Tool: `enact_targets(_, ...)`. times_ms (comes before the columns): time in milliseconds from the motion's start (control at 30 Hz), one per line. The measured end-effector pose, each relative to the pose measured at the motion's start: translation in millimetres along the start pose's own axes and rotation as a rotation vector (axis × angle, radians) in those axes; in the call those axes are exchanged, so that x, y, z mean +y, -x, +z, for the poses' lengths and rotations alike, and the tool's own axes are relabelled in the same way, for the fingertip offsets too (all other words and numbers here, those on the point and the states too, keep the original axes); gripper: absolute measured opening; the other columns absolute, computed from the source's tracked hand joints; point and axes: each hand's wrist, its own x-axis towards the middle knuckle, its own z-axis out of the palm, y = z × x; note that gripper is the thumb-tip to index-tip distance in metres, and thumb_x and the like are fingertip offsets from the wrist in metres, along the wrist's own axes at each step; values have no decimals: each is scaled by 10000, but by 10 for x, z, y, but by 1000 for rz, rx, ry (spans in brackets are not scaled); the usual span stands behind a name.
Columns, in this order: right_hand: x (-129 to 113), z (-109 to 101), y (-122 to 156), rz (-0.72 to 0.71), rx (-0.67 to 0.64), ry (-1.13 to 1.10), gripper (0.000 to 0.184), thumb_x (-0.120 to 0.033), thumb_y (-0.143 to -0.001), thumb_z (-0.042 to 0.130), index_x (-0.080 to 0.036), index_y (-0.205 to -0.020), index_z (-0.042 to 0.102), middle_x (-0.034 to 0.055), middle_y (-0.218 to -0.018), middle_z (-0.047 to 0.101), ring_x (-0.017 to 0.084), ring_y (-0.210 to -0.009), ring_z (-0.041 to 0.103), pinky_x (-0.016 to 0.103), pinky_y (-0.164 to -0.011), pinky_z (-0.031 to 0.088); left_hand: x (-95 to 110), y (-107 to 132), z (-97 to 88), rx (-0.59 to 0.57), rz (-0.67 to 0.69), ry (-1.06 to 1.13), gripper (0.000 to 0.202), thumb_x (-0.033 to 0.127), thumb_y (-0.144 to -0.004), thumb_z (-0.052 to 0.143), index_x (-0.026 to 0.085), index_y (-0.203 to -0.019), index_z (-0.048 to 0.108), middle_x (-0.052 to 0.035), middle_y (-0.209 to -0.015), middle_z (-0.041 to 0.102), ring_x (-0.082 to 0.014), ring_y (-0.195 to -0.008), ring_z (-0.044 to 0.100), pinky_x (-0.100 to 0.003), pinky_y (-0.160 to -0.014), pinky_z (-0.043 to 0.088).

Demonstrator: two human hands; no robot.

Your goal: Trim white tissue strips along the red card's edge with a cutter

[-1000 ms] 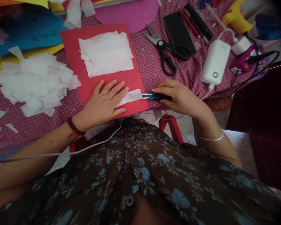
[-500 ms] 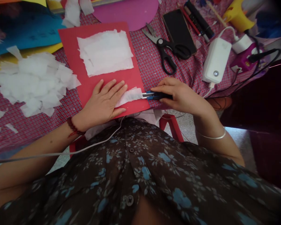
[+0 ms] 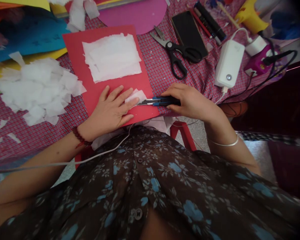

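Note:
My left hand [image 3: 111, 108] lies flat with fingers spread on a sheet of red card [image 3: 105, 86], its fingertips pressing a small folded white tissue piece [image 3: 135, 96]. My right hand [image 3: 190, 101] grips a blue and black utility knife [image 3: 162, 100] at the card's right edge. The knife's extended blade points left and meets the tissue beside my left fingers. Higher on the card lies a layered white tissue rectangle [image 3: 113, 57]. Left of the card, a heap of white tissue pieces [image 3: 40, 86] spreads over the cloth.
Black-handled scissors [image 3: 176, 53] lie beyond my right hand, partly over a dark phone [image 3: 188, 31]. Markers [image 3: 210, 21], a white power bank [image 3: 230, 63] and a purple plug block [image 3: 260, 61] sit at the right. Coloured paper sheets [image 3: 35, 36] are stacked at the upper left.
My right hand has moved the knife slightly left, so its blade reaches farther over the card. The tissue under my left fingers now looks shorter and bunched. My left hand has hardly moved.

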Motion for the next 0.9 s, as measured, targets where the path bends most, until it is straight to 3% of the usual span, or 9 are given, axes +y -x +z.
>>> enact_targets(167,-2,-13,5,9,21,-16,378,-211,-919,651,-267,-1273,770,115,-1168,759,344,-1113,688,531,-1002,573,13,21,3,18,-32,4,768,716,-1117,206,238,-1679,420,-93,-1799,348,-393,-1662,287,-646,-1363,64)
enact_targets(300,6,-29,1,2,30,-24,370,-222,-924,656,-261,-1270,781,112,-1149,754,340,-1103,683,523,-992,562,-37,50,-286,8,4,112,945,835,-1067,193,162,-1707,368,-181,-1795,320,-419,-1646,316,-622,-1347,224)
enact_targets(400,5,-43,0,-13,26,-7,358,-230,-952,638,-273,-1278,777,102,-1124,748,325,-1085,679,513,-985,564,-93,-11,-558,66,-23,179,866,755,-1113,204,110,-1604,506,-166,-1645,542,-348,-1505,511,-501,-1283,392)
enact_targets(467,6,-46,-2,-18,29,-1,354,-241,-963,633,-285,-1286,773,98,-1117,745,322,-1079,678,511,-977,568,-118,-106,-637,72,-56,141,785,685,-1135,202,117,-1462,634,-140,-1463,684,-309,-1366,611,-466,-1215,459)
enact_targets(533,10,-43,-7,-17,28,-2,361,-244,-964,632,-287,-1295,769,102,-1128,744,327,-1084,678,517,-980,568,-128,-221,-611,44,-24,90,736,639,-1135,202,139,-1356,695,-130,-1371,726,-299,-1308,635,-476,-1188,474)
enact_targets(667,30,-36,-16,-15,31,-2,381,-232,-955,624,-270,-1306,767,116,-1148,750,343,-1103,673,541,-996,560,-98,-379,-453,20,53,15,619,581,-1125,258,181,-1201,725,-123,-1384,707,-315,-1318,616,-536,-1196,449)
enact_targets(767,42,-45,-16,-26,40,1,382,-238,-961,624,-281,-1314,762,108,-1149,754,342,-1102,672,543,-995,557,-53,-381,-419,54,-57,-33,552,584,-1104,352,182,-1022,721,-143,-1192,723,-330,-1188,647,-554,-1097,501)
enact_targets(900,34,-57,-21,-10,26,-22,388,-255,-962,627,-297,-1326,756,112,-1202,760,363,-1121,669,571,-1001,545,-13,-362,-427,21,-191,106,430,550,-1045,492,211,-881,701,-81,-906,724,-257,-890,684,-440,-871,577)
